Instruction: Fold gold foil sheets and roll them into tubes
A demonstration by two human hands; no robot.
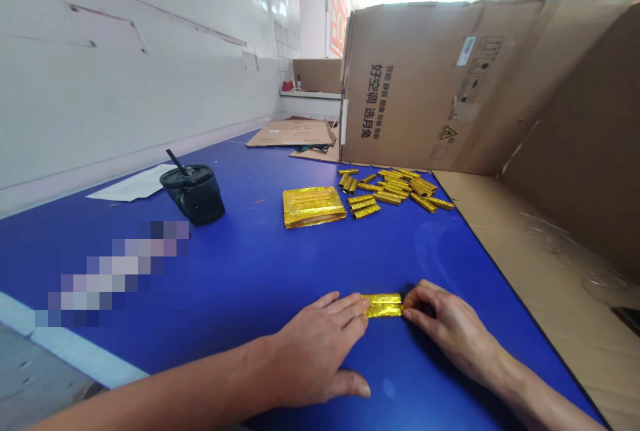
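Our flat left hand (320,341) partly hides the gold foil (384,305) our right hand (450,314) pinches on the blue tabletop (250,271), near a white wall (150,98).

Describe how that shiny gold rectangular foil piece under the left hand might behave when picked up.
The shiny gold rectangular foil piece looks thin, so it's probably light and rather floppy. Its crinkled surface suggests it may crease easily.
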